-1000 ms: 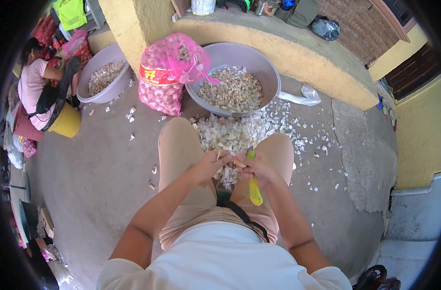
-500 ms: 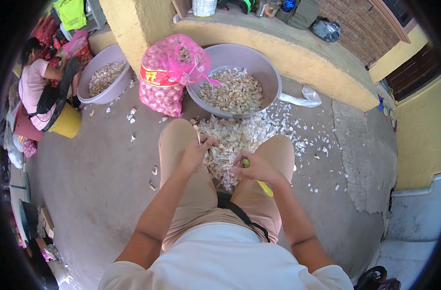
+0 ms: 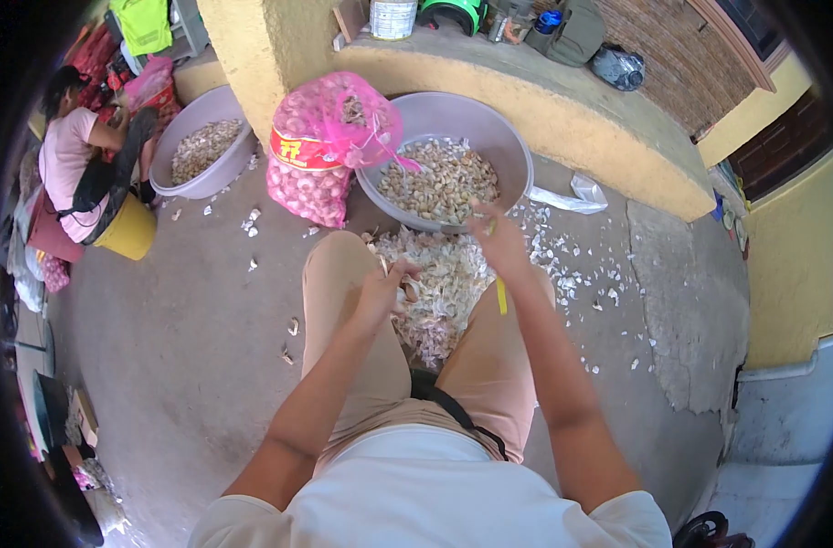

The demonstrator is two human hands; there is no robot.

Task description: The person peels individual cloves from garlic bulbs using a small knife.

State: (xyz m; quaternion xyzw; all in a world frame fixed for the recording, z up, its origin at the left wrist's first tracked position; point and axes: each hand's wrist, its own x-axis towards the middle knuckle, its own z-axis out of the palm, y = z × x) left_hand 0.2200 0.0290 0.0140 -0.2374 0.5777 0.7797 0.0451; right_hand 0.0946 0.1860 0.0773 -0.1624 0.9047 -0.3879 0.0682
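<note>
My left hand is above my left knee, its fingers closed round garlic that is partly hidden. My right hand reaches out at the near edge of the large grey basin, its fingers bent; whether a clove is between them is too small to tell. A yellow-green tool sticks out below that hand, toward my wrist. Peeled-looking cloves lie in the basin. Loose papery skins are heaped on the floor between my knees.
A pink mesh bag of garlic stands left of the basin. At the far left, a person sits on a yellow bucket beside another basin. A low yellow ledge curves behind; a clear plastic bag lies right.
My right hand has moved forward from above my right thigh to the basin's edge, carrying the yellow-green tool. My left hand has stayed nearly in place.
</note>
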